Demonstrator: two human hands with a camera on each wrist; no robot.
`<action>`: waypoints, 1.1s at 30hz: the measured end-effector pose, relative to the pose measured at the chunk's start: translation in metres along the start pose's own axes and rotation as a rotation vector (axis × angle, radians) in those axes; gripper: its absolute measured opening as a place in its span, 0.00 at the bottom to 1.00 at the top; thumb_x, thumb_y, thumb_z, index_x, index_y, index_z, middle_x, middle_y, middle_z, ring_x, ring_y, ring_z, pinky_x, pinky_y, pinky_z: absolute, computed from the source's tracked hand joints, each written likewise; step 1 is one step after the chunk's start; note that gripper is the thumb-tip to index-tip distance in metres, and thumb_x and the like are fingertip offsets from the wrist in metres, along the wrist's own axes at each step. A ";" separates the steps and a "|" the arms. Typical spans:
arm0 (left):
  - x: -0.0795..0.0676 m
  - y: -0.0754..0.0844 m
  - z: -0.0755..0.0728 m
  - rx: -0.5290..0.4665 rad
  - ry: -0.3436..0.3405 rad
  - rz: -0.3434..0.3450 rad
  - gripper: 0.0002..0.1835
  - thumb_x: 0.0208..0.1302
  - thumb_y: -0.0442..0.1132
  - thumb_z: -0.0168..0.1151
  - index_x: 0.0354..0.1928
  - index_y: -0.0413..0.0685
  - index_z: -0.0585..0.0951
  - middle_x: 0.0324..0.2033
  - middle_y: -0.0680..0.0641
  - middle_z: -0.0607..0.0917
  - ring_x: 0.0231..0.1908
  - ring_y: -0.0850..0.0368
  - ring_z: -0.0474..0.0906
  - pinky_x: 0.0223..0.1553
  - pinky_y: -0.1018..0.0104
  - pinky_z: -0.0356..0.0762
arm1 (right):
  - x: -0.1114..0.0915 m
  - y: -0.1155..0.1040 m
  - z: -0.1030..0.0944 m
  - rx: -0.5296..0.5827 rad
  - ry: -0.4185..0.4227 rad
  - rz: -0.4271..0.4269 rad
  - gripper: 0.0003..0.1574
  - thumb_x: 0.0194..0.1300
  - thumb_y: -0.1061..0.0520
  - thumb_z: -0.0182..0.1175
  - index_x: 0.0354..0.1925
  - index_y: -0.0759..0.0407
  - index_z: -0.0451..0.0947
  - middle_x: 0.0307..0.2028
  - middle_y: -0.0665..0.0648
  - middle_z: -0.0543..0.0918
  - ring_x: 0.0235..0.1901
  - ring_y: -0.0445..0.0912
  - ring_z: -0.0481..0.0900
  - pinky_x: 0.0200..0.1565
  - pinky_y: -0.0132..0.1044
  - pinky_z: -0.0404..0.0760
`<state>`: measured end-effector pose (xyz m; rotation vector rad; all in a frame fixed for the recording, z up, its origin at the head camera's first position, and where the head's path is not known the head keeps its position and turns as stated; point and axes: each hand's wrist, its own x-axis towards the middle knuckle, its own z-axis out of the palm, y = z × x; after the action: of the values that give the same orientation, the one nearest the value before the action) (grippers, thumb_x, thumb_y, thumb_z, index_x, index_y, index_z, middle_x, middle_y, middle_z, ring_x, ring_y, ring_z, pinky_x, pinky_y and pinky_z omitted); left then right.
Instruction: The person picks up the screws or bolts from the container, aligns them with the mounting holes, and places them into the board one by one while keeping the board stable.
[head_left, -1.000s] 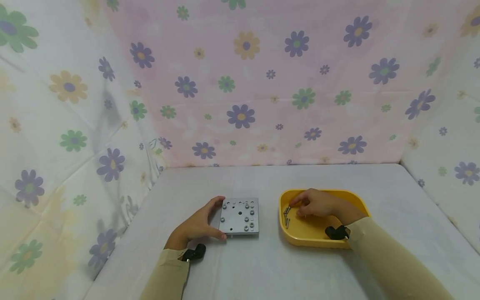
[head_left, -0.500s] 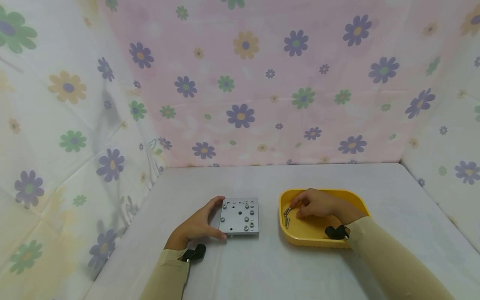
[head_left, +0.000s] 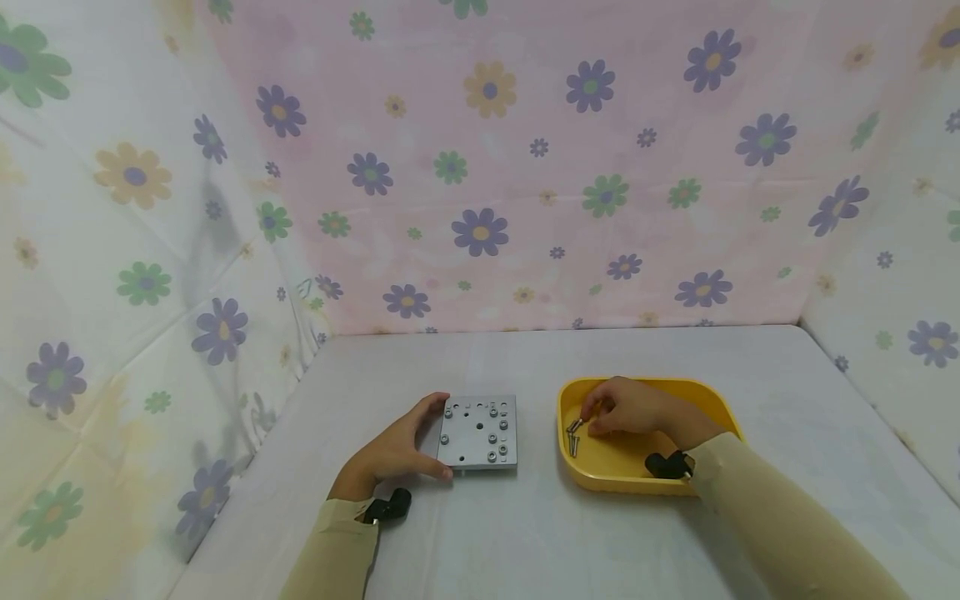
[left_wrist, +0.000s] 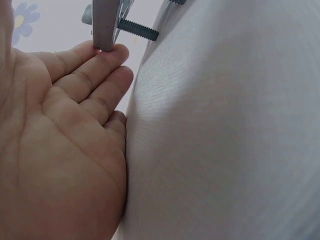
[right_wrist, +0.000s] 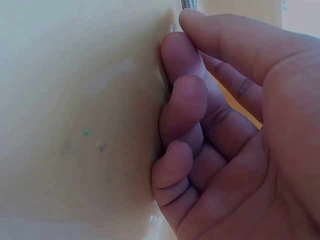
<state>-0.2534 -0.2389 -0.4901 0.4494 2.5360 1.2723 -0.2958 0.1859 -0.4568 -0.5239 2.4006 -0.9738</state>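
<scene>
A silver metal plate [head_left: 467,433] with holes and several socket-head screws [head_left: 493,438] lies left of centre. My left hand [head_left: 393,446] grips its left side, thumb at the front corner and index finger at the back. In the left wrist view, fingertips [left_wrist: 120,52] touch the plate edge [left_wrist: 104,30], and a threaded screw end [left_wrist: 140,30] sticks out below it. My right hand [head_left: 637,408] is inside the yellow tray [head_left: 630,483], fingertips right at a loose screw [head_left: 575,426]. Whether they pinch it I cannot tell. The thumb [right_wrist: 197,22] overlaps a threaded screw [right_wrist: 189,4] in the right wrist view.
Other loose screws [head_left: 574,447] lie beside the right fingertips at the tray's left side. A white-covered table [head_left: 517,533] bears everything. Flower-patterned cloth [head_left: 525,167] hangs behind it and at both sides.
My right index finger has drawn in slightly toward the thumb, and the loose screws beside it have shifted a little. The left hand and plate stay where they were.
</scene>
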 end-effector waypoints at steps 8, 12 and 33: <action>0.000 0.000 0.000 -0.015 -0.003 0.006 0.71 0.31 0.51 0.90 0.81 0.59 0.57 0.78 0.55 0.64 0.81 0.50 0.51 0.80 0.39 0.41 | 0.000 -0.002 0.001 -0.009 0.006 -0.024 0.13 0.64 0.54 0.72 0.48 0.51 0.87 0.39 0.51 0.85 0.35 0.47 0.78 0.39 0.37 0.78; 0.000 -0.003 0.000 -0.012 -0.003 0.005 0.71 0.31 0.52 0.90 0.80 0.60 0.57 0.78 0.55 0.64 0.81 0.50 0.51 0.80 0.39 0.41 | 0.000 -0.002 0.003 -0.017 0.005 -0.043 0.17 0.64 0.54 0.72 0.52 0.50 0.88 0.41 0.50 0.86 0.35 0.46 0.79 0.39 0.36 0.79; 0.000 0.000 -0.001 -0.019 -0.010 0.013 0.71 0.32 0.51 0.90 0.81 0.59 0.56 0.78 0.55 0.64 0.81 0.50 0.52 0.80 0.40 0.42 | -0.003 -0.011 0.004 -0.039 0.020 -0.055 0.06 0.64 0.58 0.72 0.41 0.52 0.88 0.34 0.52 0.84 0.31 0.46 0.76 0.33 0.34 0.74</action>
<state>-0.2538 -0.2396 -0.4901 0.4670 2.5146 1.2950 -0.2896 0.1776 -0.4501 -0.5994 2.4388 -0.9613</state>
